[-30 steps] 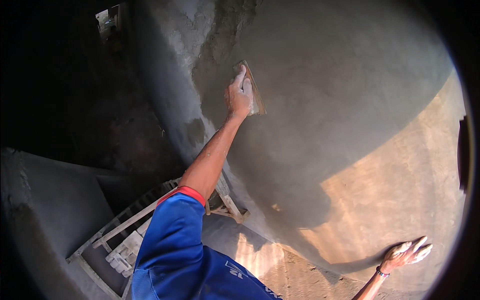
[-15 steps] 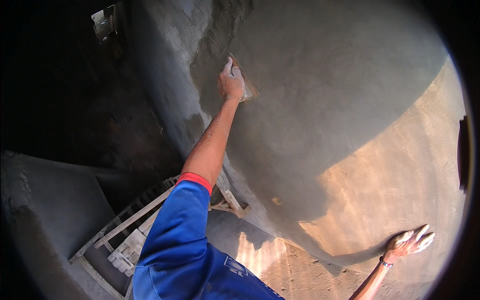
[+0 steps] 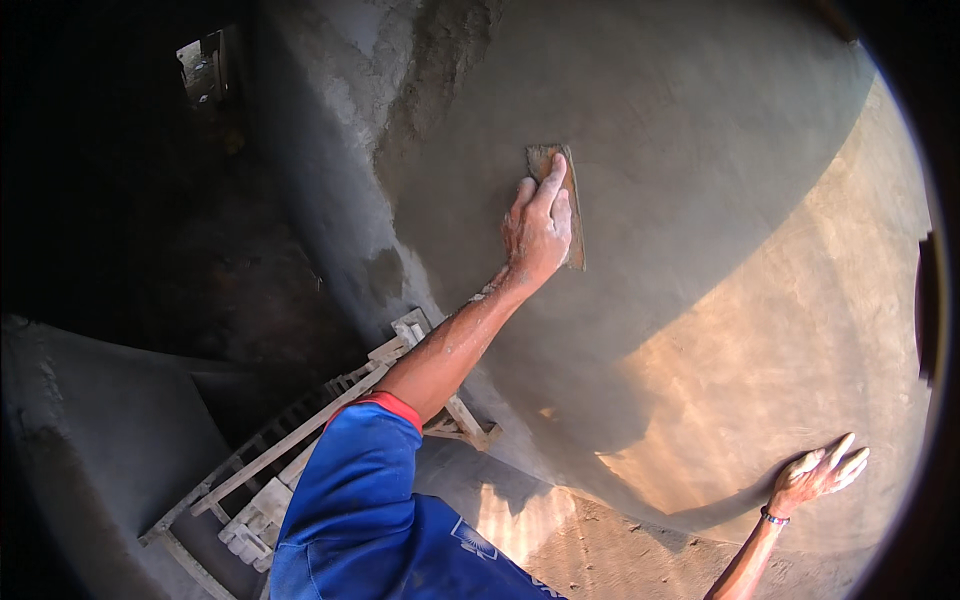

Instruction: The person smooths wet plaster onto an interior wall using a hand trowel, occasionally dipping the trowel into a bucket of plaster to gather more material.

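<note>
My left hand (image 3: 537,225) is closed round a plastering trowel (image 3: 572,195), its flat blade against a grey plastered wall (image 3: 660,150). The blade is brownish and mortar-smeared, with its long side nearly upright in view. White dust coats my fingers, and the handle is hidden under them. Low on the right, my right hand (image 3: 810,477) rests on the sunlit part of the wall with fingers spread and nothing held. A beaded bracelet (image 3: 773,516) circles that wrist. Rougher, uneven mortar (image 3: 440,75) shows on the wall left of the trowel.
A wooden frame (image 3: 270,440) with slats stands below my left arm, with pale blocks (image 3: 255,520) beside it. A low grey wall (image 3: 120,400) is at the left, near a dark space. Sandy ground (image 3: 610,545) shows below the wall.
My left hand has slid the trowel right and slightly down across the wall, and the blade has turned more upright. My right hand stays on the wall in nearly the same place.
</note>
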Motion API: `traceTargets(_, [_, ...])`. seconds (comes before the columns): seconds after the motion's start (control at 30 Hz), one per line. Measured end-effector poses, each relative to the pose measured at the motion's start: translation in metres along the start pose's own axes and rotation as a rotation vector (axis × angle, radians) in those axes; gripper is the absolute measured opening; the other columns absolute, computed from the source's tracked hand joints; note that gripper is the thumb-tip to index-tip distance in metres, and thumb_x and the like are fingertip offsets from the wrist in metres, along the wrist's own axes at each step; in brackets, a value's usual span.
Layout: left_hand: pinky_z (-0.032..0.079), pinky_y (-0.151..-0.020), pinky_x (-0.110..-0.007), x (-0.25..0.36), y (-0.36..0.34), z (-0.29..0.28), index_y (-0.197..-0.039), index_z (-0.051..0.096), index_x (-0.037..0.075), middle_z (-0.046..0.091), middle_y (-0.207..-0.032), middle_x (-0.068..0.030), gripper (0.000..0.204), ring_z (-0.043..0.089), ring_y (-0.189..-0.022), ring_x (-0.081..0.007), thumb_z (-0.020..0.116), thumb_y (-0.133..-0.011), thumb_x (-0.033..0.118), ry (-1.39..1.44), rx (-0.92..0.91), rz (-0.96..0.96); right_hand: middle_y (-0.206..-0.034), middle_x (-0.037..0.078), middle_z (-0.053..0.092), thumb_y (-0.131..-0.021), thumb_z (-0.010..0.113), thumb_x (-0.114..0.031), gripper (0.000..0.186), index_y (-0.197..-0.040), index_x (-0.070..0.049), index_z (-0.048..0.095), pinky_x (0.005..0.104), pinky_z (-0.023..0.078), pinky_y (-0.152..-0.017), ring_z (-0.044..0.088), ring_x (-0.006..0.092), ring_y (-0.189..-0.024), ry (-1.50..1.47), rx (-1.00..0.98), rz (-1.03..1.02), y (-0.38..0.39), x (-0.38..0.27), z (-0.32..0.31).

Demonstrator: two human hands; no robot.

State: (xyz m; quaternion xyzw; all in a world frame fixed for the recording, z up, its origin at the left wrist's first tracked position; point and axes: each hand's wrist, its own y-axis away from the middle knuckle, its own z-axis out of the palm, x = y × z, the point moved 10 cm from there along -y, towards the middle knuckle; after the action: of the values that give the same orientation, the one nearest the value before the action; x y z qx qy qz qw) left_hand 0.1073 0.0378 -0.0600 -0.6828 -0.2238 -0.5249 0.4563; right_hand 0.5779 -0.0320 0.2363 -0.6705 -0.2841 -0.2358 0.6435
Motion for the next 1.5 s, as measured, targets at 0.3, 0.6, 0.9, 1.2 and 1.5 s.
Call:
traceTargets(0.3, [0.049,-0.088,-0.047,-0.023,-0.133,-0.064,-0.139,0.053,0.013,0.068,-0.107,-0.0225,0.044,0.064,-0.101,-0.0408,0.049,-0.096,0.022,0.198,0.193,-0.281,-0.153,0.02,0.034,-0.104,0.029,-0.05,0.06,-0.142,-0.008,0.049,0.0515,0.023,-0.114,0.03,0.0381,-0.14,0.022,-0.009,0.013,-0.005,-0.001,0.002])
traceTargets(0.6, [0.05,-0.088,-0.045,-0.011,-0.079,-0.04,-0.139,0.052,0.011,0.063,-0.116,-0.0207,0.044,0.062,-0.105,-0.0385,0.052,-0.095,0.018,0.086,0.21,0.002,-0.154,0.021,0.031,-0.103,0.031,-0.046,0.058,-0.142,-0.008,0.049,0.0516,0.023,-0.114,0.027,0.0395,-0.142,0.005,-0.033,-0.005,0.0,0.001,0.003])
traceTargets(0.9, [0.052,-0.072,-0.04,0.143,-0.017,0.001,-0.134,0.059,0.014,0.05,-0.085,-0.0094,0.049,0.06,-0.074,-0.0288,0.066,-0.086,0.008,0.007,0.027,0.475,-0.155,0.021,0.029,-0.103,0.029,-0.045,0.057,-0.144,-0.008,0.047,0.0518,0.022,-0.114,0.026,0.04,-0.142,-0.008,-0.056,0.03,0.002,0.002,0.004])
traceTargets(1.2, [0.047,-0.092,-0.048,0.129,-0.207,-0.087,-0.136,0.055,0.015,0.063,-0.123,-0.0195,0.043,0.059,-0.113,-0.0411,0.045,-0.096,0.024,-0.044,0.289,0.107,-0.156,0.022,0.027,-0.103,0.029,-0.041,0.055,-0.145,-0.009,0.044,0.0542,0.022,-0.114,0.025,0.0422,-0.143,-0.008,-0.044,0.039,-0.009,-0.004,-0.001])
traceTargets(1.5, [0.05,-0.088,-0.045,0.081,-0.144,-0.057,-0.139,0.053,0.015,0.064,-0.113,-0.0172,0.044,0.063,-0.103,-0.0377,0.055,-0.094,0.018,-0.025,0.232,0.206,-0.156,0.021,0.028,-0.102,0.033,-0.035,0.05,-0.144,-0.009,0.046,0.055,0.022,-0.114,0.025,0.0428,-0.142,0.002,-0.07,0.04,-0.002,0.003,0.001])
